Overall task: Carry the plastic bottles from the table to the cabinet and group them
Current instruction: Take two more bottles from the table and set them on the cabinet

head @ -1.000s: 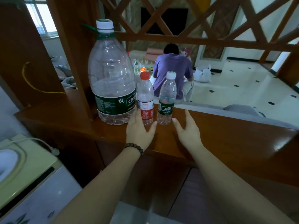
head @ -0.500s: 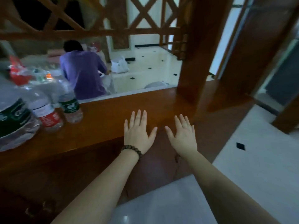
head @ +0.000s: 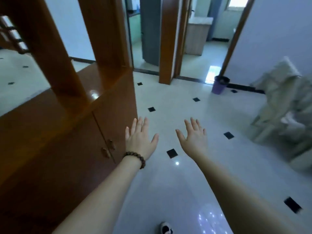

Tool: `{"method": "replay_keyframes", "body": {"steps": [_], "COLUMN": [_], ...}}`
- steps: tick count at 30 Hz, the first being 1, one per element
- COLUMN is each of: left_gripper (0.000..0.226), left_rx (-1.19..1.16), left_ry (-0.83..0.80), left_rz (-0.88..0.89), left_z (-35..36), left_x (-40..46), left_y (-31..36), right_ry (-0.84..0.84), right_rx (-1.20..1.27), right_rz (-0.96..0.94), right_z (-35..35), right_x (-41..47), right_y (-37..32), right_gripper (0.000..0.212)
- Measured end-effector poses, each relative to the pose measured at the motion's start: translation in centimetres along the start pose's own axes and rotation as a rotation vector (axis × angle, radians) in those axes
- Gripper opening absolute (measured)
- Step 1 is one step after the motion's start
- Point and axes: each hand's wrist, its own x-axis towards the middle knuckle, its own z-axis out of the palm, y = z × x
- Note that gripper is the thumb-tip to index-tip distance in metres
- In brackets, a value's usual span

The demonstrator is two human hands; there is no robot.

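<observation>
Now both hands are stretched forward, palms down, and they hold nothing. The left hand [head: 139, 139] has its fingers straight and a little spread — a bracelet of brown beads [head: 136, 158] sits on its wrist. The right hand [head: 194, 137] is the same, fingers straight and apart, thumb pointing toward the left hand. The two hands are near each other but not touching. Just to the left of the left hand stands the wooden cabinet [head: 55, 149], with two doors and small handles [head: 108, 148] close beside that wrist. No plastic bottle is visible in this view. Below both hands is the white tiled floor [head: 168, 191] with small black squares. Far ahead of the right hand stands a purple bin [head: 219, 86] — and well to its right something pale, too blurred to tell.
</observation>
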Motion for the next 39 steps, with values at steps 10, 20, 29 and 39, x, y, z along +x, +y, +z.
{"method": "replay_keyframes", "body": {"steps": [10, 20, 29, 39], "left_gripper": [0.071, 0.070, 0.073, 0.074], "left_rx": [-0.094, -0.115, -0.132, -0.143], "left_ry": [-0.211, -0.292, -0.324, -0.370], "left_rz": [0.488, 0.793, 0.874, 0.910], "left_z": [7.7, 16.1, 21.6, 28.2], "left_x": [-1.3, -0.4, 5.7, 15.0], "left_y": [20.2, 40.8, 60.0, 73.7], "right_ry": [0.199, 0.307, 0.372, 0.359], "right_rx": [-0.088, -0.078, -0.100, -0.048], "right_rz": [0.540, 0.871, 0.985, 0.994], "right_z": [-8.7, -14.6, -22.3, -25.3], "right_x": [-9.4, -12.1, -6.7, 4.8], "right_y": [20.9, 38.3, 54.0, 65.5], "right_gripper": [0.062, 0.059, 0.058, 0.057]}}
